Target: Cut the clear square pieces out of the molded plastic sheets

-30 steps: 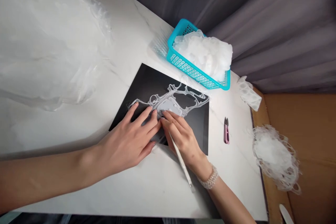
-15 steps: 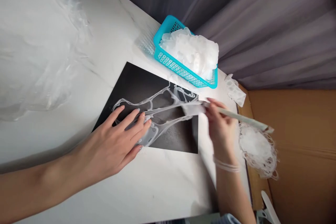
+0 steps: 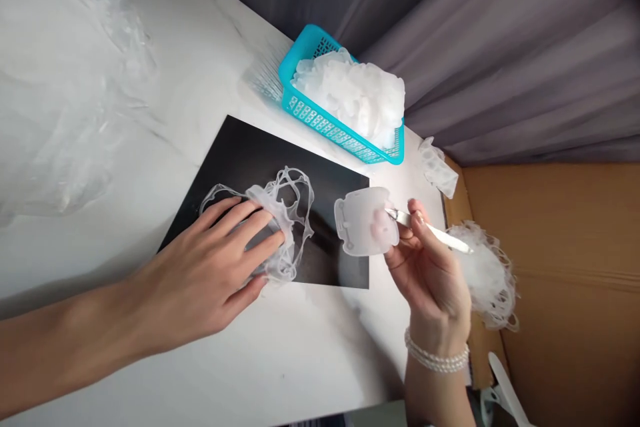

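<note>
My left hand lies flat with its fingers spread over a crumpled web of translucent, rubbery trimmings. Part of the web is hidden under the fingers. Beneath it is a black mat. My right hand, palm turned up, grips a pair of slim tweezers with a metal tip. A translucent, roughly square silicone piece with small holes is held at the tweezers' tip and my fingertips, above the mat's right edge.
A blue plastic basket behind the mat holds a heap of translucent pieces. A big clear plastic bag lies at left. On the right are a small translucent scrap, a pile of stringy trimmings and a cardboard box.
The silicone piece has come away from the web, and my right hand has turned palm up with it. The web, stretched across the mat before, has sprung back toward my left hand.
</note>
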A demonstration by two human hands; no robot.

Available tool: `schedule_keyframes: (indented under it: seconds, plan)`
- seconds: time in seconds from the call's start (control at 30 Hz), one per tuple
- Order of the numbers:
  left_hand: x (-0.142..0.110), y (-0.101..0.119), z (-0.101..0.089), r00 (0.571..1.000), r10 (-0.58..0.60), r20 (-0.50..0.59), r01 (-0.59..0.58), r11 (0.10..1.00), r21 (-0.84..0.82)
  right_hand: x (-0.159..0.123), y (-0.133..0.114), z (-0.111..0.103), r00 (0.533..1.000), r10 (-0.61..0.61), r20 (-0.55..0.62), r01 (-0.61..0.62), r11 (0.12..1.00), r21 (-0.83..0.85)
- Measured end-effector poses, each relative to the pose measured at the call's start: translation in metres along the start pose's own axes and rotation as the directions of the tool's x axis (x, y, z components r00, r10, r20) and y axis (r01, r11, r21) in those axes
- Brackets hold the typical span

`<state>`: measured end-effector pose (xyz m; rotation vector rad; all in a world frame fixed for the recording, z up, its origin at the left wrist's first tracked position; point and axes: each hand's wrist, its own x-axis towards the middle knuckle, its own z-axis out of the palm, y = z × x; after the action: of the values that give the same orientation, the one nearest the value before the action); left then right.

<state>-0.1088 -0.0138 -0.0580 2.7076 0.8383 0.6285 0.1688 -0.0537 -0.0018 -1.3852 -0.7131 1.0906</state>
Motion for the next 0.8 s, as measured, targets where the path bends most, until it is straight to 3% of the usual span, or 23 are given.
schedule_keyframes:
  seconds: [0.1, 0.17, 0.23, 0.33, 0.43, 0.6, 0.7, 0.8]
  plan:
    - [0.007, 0.003, -0.007, 1.0, -0.014, 0.016, 0.016, 0.989, -0.146, -0.005, -0.006, 0.017, 0.993, -0.003, 0.119, 0.014, 0.996, -0.092]
    - [0.011, 0.003, -0.013, 0.994, -0.08, 0.075, 0.099, 0.947, -0.307, -0.008, -0.008, 0.02, 0.987, 0.001, 0.16, 0.031, 0.981, -0.193]
    - [0.016, 0.001, -0.017, 0.977, -0.145, 0.158, 0.205, 0.848, -0.488, -0.011, -0.009, 0.021, 0.982, 0.013, 0.187, 0.036, 0.965, -0.259]
    - [0.022, -0.003, -0.022, 0.956, -0.152, 0.25, 0.288, 0.644, -0.709, -0.014, -0.007, 0.021, 0.976, 0.018, 0.217, 0.044, 0.959, -0.279]
    - [0.026, -0.003, -0.024, 0.946, -0.145, 0.29, 0.321, 0.537, -0.78, -0.015, -0.003, 0.023, 0.973, 0.008, 0.23, 0.061, 0.954, -0.292]
    - [0.025, -0.004, -0.021, 0.941, -0.151, 0.304, 0.325, 0.654, -0.683, -0.014, 0.002, 0.033, 0.967, -0.005, 0.255, 0.038, 0.992, -0.124]
    - [0.024, -0.005, -0.019, 0.946, -0.157, 0.285, 0.315, 0.656, -0.686, -0.017, 0.001, 0.036, 0.953, 0.028, 0.302, -0.037, 0.999, 0.025]
    - [0.022, -0.003, -0.017, 0.952, -0.172, 0.252, 0.296, 0.725, -0.622, -0.015, -0.007, 0.032, 0.96, 0.003, 0.279, -0.02, 0.998, 0.056]
